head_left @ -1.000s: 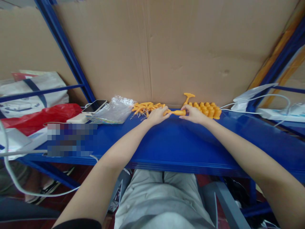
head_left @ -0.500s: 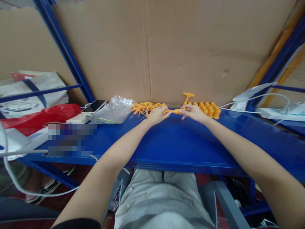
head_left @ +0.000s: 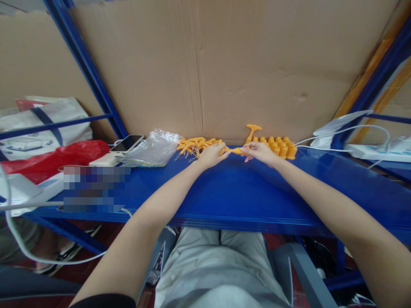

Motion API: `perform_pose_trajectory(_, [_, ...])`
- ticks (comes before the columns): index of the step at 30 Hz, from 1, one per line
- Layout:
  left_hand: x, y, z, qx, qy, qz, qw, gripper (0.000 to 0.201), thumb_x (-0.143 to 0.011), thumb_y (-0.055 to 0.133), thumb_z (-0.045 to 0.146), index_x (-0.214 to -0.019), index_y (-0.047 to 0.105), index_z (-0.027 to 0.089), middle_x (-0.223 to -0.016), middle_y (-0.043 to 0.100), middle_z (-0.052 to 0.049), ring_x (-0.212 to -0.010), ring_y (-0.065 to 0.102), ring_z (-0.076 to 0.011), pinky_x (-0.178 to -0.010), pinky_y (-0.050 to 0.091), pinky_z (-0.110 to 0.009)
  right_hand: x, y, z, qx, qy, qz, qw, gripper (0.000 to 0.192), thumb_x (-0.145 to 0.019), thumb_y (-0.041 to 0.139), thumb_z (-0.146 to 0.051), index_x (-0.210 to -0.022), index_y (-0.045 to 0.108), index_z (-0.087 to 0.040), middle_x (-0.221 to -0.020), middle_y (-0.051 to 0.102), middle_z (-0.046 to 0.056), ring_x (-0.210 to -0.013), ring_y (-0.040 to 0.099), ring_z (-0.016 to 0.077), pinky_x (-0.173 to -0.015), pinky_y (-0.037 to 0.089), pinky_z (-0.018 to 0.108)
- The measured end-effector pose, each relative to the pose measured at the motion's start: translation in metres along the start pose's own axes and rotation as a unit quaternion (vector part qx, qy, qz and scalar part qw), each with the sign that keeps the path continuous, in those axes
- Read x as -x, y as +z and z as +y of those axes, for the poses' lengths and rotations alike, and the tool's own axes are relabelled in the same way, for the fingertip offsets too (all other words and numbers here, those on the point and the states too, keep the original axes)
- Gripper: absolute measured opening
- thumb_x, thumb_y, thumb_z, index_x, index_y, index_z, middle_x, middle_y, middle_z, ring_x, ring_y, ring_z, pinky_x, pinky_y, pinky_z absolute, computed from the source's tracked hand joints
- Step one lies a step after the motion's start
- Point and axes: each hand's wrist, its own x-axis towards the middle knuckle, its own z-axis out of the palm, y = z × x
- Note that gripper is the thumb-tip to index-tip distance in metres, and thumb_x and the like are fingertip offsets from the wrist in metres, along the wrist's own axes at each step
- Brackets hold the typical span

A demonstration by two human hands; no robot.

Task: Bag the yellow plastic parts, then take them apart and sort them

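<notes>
Both hands meet over the back of the blue table, on either end of an orange corkscrew (head_left: 236,150) held sideways. My left hand (head_left: 210,155) is closed around its handle end. Pinched in the fingers of my right hand (head_left: 259,151) is the other end, which looks like an orange sleeve; the fingers partly hide it. Left of my left hand lies a pile of orange corkscrews (head_left: 192,144) with bare metal spirals. Beyond my right hand stand several orange sleeves (head_left: 283,148) in rows. One T-shaped orange corkscrew (head_left: 253,129) is upright beside them.
A clear plastic bag (head_left: 154,149), a phone (head_left: 127,143) and a red plastic bag (head_left: 61,158) lie on the left of the blue table (head_left: 244,192). White cables and a power strip (head_left: 379,153) are at the right. A cardboard wall (head_left: 250,68) closes off the back.
My right hand has shifted slightly left, closer to my left hand, along the corkscrew. My left hand stays in place.
</notes>
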Motion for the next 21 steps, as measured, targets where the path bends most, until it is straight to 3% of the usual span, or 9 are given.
perform_pose_trajectory(3, [0.000, 0.000, 0.000, -0.002, -0.001, -0.002, 1.000, 0.028, -0.101, 0.050, 0.039, -0.114, 0.063, 0.017, -0.111, 0.072, -0.013, -0.102, 0.070, -0.0259, -0.084, 0.051, -0.033, -0.003, 0.000, 0.006, 0.048, -0.021, 0.011, 0.999, 0.037, -0.087, 0.073, -0.051, -0.101, 0.072, -0.017, -0.098, 0.077, 0.013, -0.075, 0.074, 0.0211, -0.075, 0.063, 0.039])
perform_pose_trajectory(7, [0.000, 0.001, 0.000, -0.005, 0.000, -0.004, 1.000, 0.031, -0.100, 0.050, 0.041, -0.118, 0.062, 0.019, -0.111, 0.071, -0.012, -0.102, 0.069, -0.0265, -0.085, 0.051, -0.034, -0.006, 0.002, 0.012, 0.167, -0.128, 0.064, 0.976, 0.043, -0.083, 0.074, -0.051, -0.112, 0.073, -0.020, -0.114, 0.075, 0.013, -0.104, 0.071, 0.0272, -0.094, 0.058, 0.045])
perform_pose_trajectory(12, [0.001, 0.001, 0.002, -0.015, 0.014, -0.010, 1.000, 0.031, -0.100, 0.051, 0.042, -0.119, 0.063, 0.020, -0.112, 0.071, -0.012, -0.104, 0.069, -0.0274, -0.084, 0.051, -0.034, -0.002, 0.012, -0.002, 0.302, -0.243, 0.016, 0.922, 0.030, -0.090, 0.068, -0.040, -0.112, 0.074, -0.021, -0.116, 0.075, 0.012, -0.110, 0.068, 0.0287, -0.099, 0.049, 0.048])
perform_pose_trajectory(17, [0.001, 0.002, 0.002, -0.023, 0.039, -0.025, 0.999, 0.030, -0.100, 0.052, 0.039, -0.122, 0.062, 0.022, -0.116, 0.071, -0.011, -0.107, 0.068, -0.0259, -0.086, 0.053, -0.033, 0.000, 0.027, -0.027, 0.444, -0.229, -0.011, 0.866, 0.020, -0.093, 0.061, -0.029, -0.102, 0.075, -0.019, -0.108, 0.074, 0.013, -0.110, 0.066, 0.0304, -0.094, 0.044, 0.045])
perform_pose_trajectory(21, [0.000, 0.003, 0.001, 0.005, 0.051, 0.009, 0.999, 0.050, -0.100, 0.050, 0.035, -0.149, 0.045, 0.026, -0.137, 0.064, -0.010, -0.117, 0.065, -0.0243, -0.093, 0.052, -0.034, -0.016, 0.028, -0.034, 0.482, -0.179, -0.009, 0.858, 0.016, -0.086, 0.063, -0.025, -0.094, 0.075, -0.019, -0.102, 0.074, 0.012, -0.104, 0.066, 0.0292, -0.086, 0.044, 0.039])
